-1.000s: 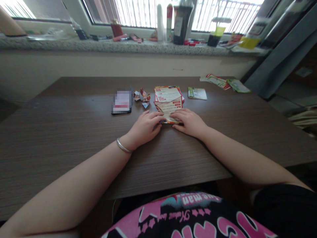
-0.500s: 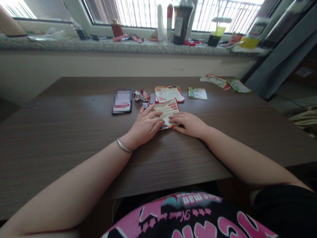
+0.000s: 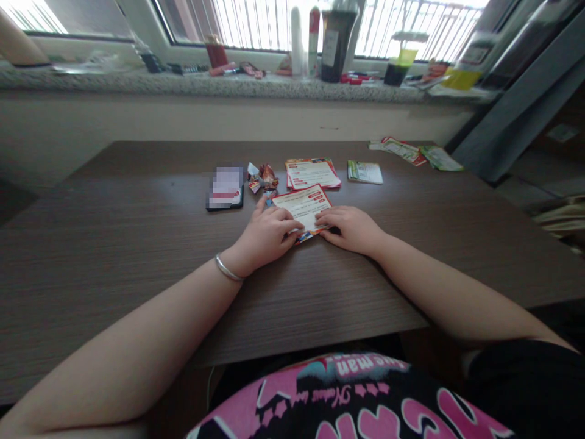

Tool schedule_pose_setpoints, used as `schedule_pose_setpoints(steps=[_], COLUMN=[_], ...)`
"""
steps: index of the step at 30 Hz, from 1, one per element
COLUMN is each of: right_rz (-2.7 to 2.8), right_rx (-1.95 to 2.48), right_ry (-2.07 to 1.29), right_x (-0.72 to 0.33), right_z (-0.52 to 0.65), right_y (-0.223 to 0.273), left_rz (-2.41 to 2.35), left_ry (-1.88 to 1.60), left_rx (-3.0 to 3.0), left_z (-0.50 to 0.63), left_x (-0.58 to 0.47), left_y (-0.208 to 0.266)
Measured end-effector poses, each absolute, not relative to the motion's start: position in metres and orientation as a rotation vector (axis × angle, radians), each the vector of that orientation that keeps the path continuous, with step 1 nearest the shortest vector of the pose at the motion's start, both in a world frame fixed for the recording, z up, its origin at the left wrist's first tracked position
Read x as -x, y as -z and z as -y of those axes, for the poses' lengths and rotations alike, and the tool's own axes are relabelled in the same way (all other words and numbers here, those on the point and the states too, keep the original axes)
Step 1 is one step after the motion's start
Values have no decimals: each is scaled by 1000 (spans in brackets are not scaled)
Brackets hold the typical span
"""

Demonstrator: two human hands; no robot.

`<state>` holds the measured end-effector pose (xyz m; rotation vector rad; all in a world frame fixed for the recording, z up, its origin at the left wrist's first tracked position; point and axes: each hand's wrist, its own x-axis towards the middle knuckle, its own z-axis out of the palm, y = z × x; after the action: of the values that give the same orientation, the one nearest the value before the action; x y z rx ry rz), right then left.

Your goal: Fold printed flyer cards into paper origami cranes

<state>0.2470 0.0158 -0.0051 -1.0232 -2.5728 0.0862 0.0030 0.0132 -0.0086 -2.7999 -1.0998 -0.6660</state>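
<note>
A white printed card with a red border and red labels lies at a slant on the brown table. My left hand, with a silver bangle at the wrist, is closed on the card's lower left part, thumb by the near edge, another finger stretched away. On the card's right edge, my right hand has its fingertips on top and the thumb at the near corner. Crumpled colourful paper scraps lie just beyond my left hand. A stack of similar cards sits behind the held card.
A phone, its screen blurred, lies left of the scraps. To the right are a small stack of green-edged cards and several loose cards near the table's far edge. Bottles and a dark cup stand on the stone windowsill.
My left fingers have curled in and drawn back from over the card, showing more of its face. My right fingers have shifted slightly to the right. The crumpled scraps have moved a little.
</note>
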Motion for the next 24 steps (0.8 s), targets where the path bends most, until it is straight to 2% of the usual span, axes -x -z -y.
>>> schedule_pose_setpoints(steps=[10,24], right_rz=[2506,2406], right_rx=[979,996], right_ry=[-127,-202], right_x=[-249,-251], right_z=[-19,-25], right_y=[7,12], left_rz=[836,854], left_ry=[518,402], left_rx=[2971,3020], left_z=[-11,-1], left_x=[-6,-11], left_y=[4,-4])
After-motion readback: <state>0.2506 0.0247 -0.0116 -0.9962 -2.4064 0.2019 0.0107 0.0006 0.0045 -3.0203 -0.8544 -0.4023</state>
